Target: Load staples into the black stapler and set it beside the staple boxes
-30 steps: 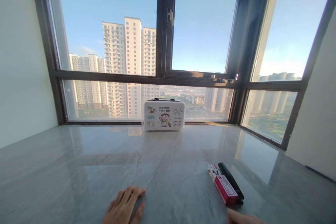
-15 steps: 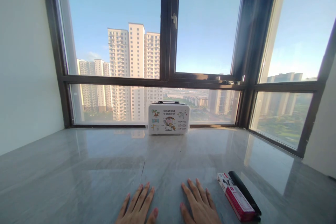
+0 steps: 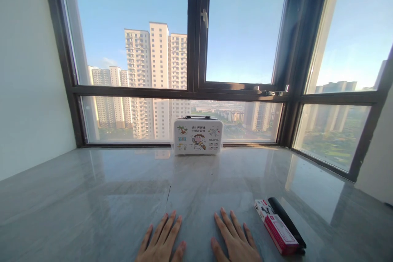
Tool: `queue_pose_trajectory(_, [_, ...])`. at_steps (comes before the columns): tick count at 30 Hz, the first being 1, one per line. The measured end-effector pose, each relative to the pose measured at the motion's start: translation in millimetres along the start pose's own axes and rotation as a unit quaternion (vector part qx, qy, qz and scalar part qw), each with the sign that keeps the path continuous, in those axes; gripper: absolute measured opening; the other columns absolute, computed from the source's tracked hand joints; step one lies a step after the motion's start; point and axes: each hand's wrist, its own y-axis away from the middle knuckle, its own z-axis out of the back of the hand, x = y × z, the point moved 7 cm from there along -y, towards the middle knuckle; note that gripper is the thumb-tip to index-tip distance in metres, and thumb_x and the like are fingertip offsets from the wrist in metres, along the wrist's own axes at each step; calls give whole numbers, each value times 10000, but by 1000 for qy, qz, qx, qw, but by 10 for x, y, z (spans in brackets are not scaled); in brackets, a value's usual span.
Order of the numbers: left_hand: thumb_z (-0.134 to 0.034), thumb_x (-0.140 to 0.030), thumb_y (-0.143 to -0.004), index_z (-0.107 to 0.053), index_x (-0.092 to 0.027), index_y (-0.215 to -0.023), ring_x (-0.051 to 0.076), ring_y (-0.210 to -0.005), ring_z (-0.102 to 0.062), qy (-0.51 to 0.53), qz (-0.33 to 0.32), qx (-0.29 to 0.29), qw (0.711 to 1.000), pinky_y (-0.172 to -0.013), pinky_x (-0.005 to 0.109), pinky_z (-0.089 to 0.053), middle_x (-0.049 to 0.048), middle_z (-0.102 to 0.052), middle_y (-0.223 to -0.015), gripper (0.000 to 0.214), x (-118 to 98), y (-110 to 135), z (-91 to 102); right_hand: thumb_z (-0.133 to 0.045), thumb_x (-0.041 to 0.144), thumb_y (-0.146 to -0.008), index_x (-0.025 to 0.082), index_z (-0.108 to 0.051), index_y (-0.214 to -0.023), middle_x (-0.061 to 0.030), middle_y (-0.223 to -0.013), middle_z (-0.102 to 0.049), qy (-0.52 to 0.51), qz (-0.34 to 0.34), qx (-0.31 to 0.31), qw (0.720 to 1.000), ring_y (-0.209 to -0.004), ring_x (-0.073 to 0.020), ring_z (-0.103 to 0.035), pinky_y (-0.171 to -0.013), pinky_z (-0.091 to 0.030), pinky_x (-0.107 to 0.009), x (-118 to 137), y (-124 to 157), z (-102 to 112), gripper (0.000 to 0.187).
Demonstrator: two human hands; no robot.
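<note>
My left hand lies flat on the grey marble-look sill, fingers spread and nothing in it. My right hand rests palm down in the same way, a little apart from the left. Right of it are a red and white small box and, alongside, a long black object that looks like a stapler. Neither hand touches them. Farther off, a white carry case with a cartoon print and a dark top handle stands upright against the window.
A dark window frame runs along the back and turns the corner on the right. Its handle is on the middle post. White walls close in the sill at left and right. Tall buildings show outside.
The view has tilted and shifted very slightly. Both hands stay flat on the sill, and the case, box and black object keep their places.
</note>
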Motion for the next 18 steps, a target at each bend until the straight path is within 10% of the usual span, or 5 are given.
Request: queue_pose_trajectory(18, [-287,-572,-990,-262,-365,-1527,268,-1517,-193,-3,17,-21,1000,-1233,576,-167,-51,-188,-1616,577,-65,108,68,-411,501,-935,344,-425,-1504,54,-1588,-295,13,-14,-32,999,-1491,-313,-256,-1196,-267,-582,55,126,123,591])
